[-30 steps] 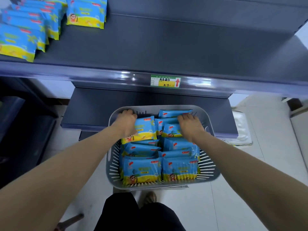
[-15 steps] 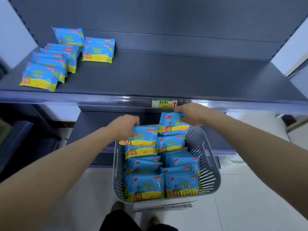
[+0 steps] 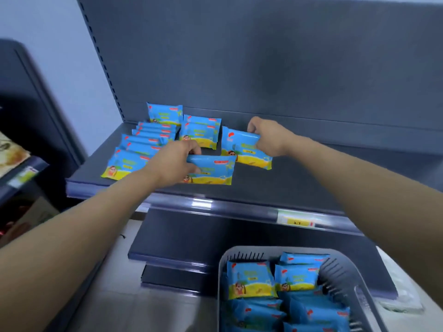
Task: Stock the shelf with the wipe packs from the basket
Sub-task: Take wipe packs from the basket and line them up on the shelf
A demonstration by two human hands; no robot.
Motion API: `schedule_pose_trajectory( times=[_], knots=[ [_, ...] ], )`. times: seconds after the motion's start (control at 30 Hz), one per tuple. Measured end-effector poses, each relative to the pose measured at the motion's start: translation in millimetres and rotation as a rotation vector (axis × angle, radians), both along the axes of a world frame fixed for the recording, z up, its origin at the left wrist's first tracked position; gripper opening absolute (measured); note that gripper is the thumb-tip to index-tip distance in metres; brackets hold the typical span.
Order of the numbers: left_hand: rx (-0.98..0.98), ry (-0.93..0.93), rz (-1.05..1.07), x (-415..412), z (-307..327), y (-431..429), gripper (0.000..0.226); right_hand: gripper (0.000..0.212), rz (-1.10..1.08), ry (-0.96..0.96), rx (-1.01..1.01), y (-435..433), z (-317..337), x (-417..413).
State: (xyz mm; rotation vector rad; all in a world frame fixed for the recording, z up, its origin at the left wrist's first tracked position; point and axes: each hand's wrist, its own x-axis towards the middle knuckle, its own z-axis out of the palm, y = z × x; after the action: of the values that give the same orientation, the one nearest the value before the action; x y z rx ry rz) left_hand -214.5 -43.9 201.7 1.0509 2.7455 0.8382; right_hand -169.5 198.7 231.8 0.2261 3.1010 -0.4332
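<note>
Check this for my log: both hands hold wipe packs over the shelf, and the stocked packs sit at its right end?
No: the head view shows the stocked packs at the shelf's left end. Left hand and right hand do hold wipe packs over it.

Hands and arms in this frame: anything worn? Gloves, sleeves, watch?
Left hand and right hand: no gloves, no rings visible, though it is blurry. No watch or band at either wrist. Left arm and right arm: no sleeves in view.
</note>
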Motion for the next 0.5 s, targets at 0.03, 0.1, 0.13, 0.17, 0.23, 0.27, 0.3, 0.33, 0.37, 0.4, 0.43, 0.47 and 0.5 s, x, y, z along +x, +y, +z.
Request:
schedule_pose_trajectory(
  times=[0.03, 0.1, 0.13, 0.17, 0.23, 0.27, 0.3, 0.33, 0.37, 0.4, 0.43, 0.47, 0.5],
  knots=[
    [-0.004, -0.004, 0.004, -12, 0, -4, 0.026, 0.030, 0.003, 0.009, -0.033, -6, -3, -17],
    [-0.020, -0.013, 0.006, -35, -1, -10, 0.025, 0.029, 0.027, 0.001, -0.088, -18, -12, -51],
    [-0.028, -0.013, 0.005, -46, -3, -12, 0.025, 0.029, 0.046, -0.011, -0.104, -23, -17, -68],
    [-0.032, -0.012, 0.003, -57, -6, -13, 0.024, 0.030, 0.064, -0.023, -0.114, -28, -22, -86],
    [-0.039, -0.013, 0.001, -78, -13, -15, 0.023, 0.032, 0.085, -0.039, -0.128, -37, -30, -118],
    [-0.048, -0.014, -0.005, -88, -17, -14, 0.024, 0.033, 0.091, -0.049, -0.134, -40, -35, -131],
    [-0.059, -0.015, -0.012, -98, -21, -14, 0.024, 0.033, 0.096, -0.060, -0.133, -43, -39, -144],
    [-0.071, -0.015, -0.023, -106, -24, -13, 0.025, 0.031, 0.097, -0.071, -0.127, -44, -43, -154],
    [-0.082, -0.015, -0.034, -114, -28, -11, 0.025, 0.029, 0.094, -0.078, -0.119, -44, -48, -164],
    [-0.089, -0.013, -0.048, -122, -30, -8, 0.025, 0.028, 0.088, -0.078, -0.108, -44, -52, -172],
    [-0.092, -0.013, -0.063, -129, -33, -6, 0.025, 0.027, 0.082, -0.071, -0.093, -43, -55, -179],
    [-0.096, -0.010, -0.078, -135, -35, -2, 0.026, 0.028, 0.074, -0.060, -0.074, -42, -57, -184],
    [-0.102, -0.001, -0.090, -141, -37, 1, 0.028, 0.030, 0.065, -0.049, -0.059, -41, -58, -189]
  ],
)
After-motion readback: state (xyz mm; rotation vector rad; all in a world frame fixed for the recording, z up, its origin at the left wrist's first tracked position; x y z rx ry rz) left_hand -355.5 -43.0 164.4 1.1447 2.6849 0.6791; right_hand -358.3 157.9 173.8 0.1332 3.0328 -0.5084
